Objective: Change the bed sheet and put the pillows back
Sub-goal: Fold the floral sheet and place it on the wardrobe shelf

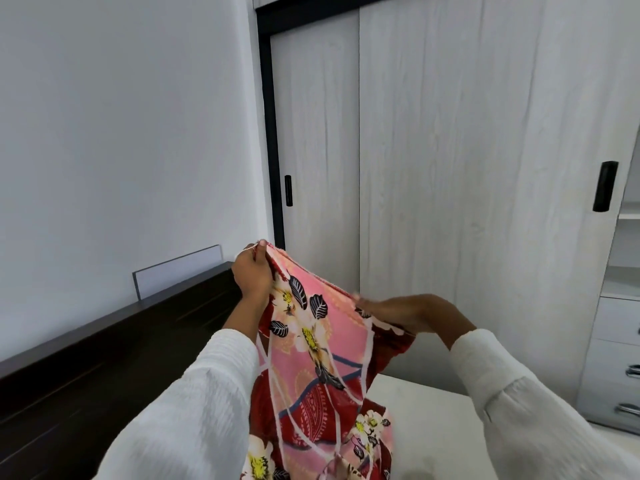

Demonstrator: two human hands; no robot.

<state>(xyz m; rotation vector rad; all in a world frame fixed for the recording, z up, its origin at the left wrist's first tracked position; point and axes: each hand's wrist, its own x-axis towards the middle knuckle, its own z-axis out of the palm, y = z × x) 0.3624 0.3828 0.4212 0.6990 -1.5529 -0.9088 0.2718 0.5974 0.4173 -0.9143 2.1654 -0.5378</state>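
**Hunting for the corner of the fresh sheet before I spread it**

So I've got the floral sheet (311,341) up in the air in front of me, pink and red with big white flowers. My left hand (252,274) is up high pinching the top edge between thumb and fingers, and my right hand (405,311) is lower and off to the right, fingers curled over that same edge further along. I hold it like this so the hem runs tight between the two hands and I can work out which side is which, I reckon this is the "find the corner" stage.

The rest of the fabric just hangs down bunched between my sleeves, and the bottom of it reaches the bare white mattress (433,427) below. Lifting it high keeps the bundle from tangling on itself.

The dark headboard (121,358) is on my left against the wall, and the wardrobe doors (450,150) are straight ahead, so I'm standing near the head end. Makes sense to start there.

No pillows anywhere in my view, so those come way later. Nothing is spread or tucked yet.
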